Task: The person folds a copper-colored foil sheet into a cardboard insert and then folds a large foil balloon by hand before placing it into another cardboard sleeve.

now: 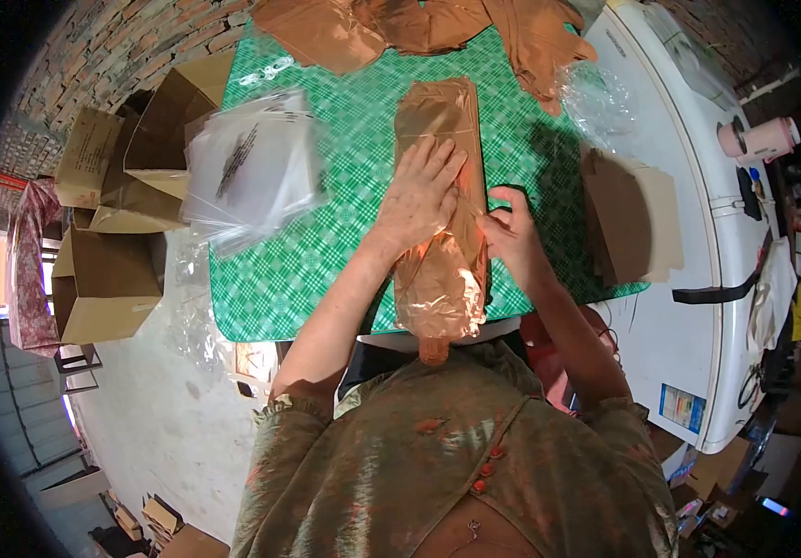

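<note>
A long, folded copper-coloured foil piece (438, 288) lies lengthwise on the green checked tablecloth (345, 270), its narrow end hanging over the near edge. My left hand (419, 195) rests flat on its middle, fingers spread and pointing away from me. At the foil's right edge is my right hand (509, 231), its thumb and curled index finger touching the edge; whether they pinch a layer is too small to tell.
Clear plastic bags (275, 177) are stacked on the left, beside open cardboard boxes (112, 288). More copper foil (326, 33) lies at the far edge. Brown card sheets (638, 223) and crumpled clear plastic (600, 102) are at the right, near a white fridge (675, 344).
</note>
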A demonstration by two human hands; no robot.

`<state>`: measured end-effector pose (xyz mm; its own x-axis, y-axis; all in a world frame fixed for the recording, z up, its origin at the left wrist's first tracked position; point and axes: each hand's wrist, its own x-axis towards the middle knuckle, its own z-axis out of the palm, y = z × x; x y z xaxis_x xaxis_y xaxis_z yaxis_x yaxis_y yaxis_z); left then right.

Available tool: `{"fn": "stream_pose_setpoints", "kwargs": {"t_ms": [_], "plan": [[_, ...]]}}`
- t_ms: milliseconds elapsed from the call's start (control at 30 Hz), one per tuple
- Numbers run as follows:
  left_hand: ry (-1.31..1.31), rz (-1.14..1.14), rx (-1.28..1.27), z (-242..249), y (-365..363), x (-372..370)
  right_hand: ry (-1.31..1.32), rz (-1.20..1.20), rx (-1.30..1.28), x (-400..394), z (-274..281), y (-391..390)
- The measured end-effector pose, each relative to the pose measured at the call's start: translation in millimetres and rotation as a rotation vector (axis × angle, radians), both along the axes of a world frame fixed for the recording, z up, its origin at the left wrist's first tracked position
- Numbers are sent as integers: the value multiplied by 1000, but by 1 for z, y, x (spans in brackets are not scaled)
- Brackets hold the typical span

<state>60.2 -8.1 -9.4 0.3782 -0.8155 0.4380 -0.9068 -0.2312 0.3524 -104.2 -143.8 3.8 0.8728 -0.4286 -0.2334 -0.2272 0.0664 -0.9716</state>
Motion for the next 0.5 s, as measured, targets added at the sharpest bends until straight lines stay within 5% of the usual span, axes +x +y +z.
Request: {"fn": "stream_pose_setpoints", "kwargs": {"t_ms": [133,233,333,500], "plan": [[-17,6,-20,-1,0,0,-93,21,110,-6,13,0],[8,1,-20,2,1,-1,-84,172,-155,-10,15,-2],[29,-4,-18,3,1,-1,-376,200,-1065,-2,15,-5],[29,-8,-5,-3,-1,3,-461,268,-1486,10,17,-15]]}}
